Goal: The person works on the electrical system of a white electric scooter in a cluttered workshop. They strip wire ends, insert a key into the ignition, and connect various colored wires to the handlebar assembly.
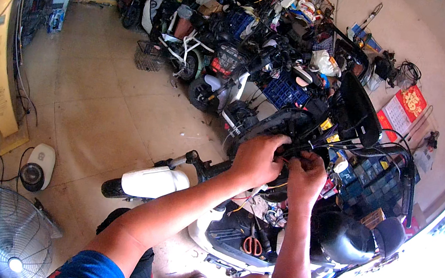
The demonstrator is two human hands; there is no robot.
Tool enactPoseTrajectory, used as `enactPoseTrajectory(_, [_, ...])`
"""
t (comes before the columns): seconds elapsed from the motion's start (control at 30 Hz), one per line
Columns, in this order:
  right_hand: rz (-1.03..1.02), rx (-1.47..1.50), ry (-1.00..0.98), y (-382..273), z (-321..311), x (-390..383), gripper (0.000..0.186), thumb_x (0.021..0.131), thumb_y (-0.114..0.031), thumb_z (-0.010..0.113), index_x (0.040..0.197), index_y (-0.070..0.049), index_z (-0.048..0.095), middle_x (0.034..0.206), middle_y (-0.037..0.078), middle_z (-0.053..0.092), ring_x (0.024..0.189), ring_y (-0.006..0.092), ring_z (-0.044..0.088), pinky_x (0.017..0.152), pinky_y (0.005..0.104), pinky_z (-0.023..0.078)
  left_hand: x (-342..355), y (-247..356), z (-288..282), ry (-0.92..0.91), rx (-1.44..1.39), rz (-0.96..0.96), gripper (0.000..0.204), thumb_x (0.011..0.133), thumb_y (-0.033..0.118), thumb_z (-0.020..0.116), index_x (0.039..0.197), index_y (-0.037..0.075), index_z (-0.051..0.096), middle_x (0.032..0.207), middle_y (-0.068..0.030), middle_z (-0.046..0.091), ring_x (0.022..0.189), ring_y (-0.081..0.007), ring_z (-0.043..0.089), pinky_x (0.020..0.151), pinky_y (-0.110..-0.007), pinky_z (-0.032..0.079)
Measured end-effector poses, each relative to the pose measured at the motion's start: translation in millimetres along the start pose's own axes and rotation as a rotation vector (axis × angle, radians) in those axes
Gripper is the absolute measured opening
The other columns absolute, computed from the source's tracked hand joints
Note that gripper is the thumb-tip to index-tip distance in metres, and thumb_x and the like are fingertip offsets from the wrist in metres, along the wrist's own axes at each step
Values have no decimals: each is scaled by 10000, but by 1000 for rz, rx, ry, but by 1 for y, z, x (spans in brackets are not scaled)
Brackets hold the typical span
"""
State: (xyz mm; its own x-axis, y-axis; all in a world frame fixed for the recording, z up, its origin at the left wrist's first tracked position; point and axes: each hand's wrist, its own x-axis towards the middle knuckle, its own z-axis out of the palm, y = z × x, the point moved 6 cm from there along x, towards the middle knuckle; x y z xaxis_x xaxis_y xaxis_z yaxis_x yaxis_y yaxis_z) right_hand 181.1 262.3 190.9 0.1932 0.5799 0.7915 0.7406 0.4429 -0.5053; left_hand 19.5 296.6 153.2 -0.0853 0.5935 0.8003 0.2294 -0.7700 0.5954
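Clearly the wires [277,186] are the light, bendy part here: thin red and yellow strands that hang just below and between the two hands, at the scooter [199,231]'s dark front end. They should flex with almost no force, yet a sharp tug could strain a joint, so the best hold is probably a light pinch on the coating, close to the end being worked. Smooth coating may slip a little under damp skin.

Both hands meet at that dark cluster. The left hand [259,160] has its fingers curled inward, thumb side toward the other hand; the right hand [306,176] has its fingers bunched, tips drawn close together. Neither is spread wide — but the tips are lost against the dark parts, so I cannot tell whether either has closed on a strand. Scissors [252,245] lie on the footboard below, well apart from both.
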Motion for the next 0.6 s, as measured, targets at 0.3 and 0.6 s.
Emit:
enactPoseTrajectory(0.3, [426,513,-157,3,6,-2,175,897,4,736,1064,37,693,900,59,727,790,127,675,704,284,555,0,-1,-4,-85,-15,-75,328,830,137,723,1151,82,760,1009,-203,764,976,-406,736,846,-502,583])
enactPoseTrajectory(0.6, [253,370,-178,-12,-3,5,194,931,-11,691,1112,59,689,914,44,711,783,113,655,726,260,533,2,0,-10,-83,-35,-52,296,846,155,731,1131,84,763,1033,-178,768,985,-396,736,837,-494,582])
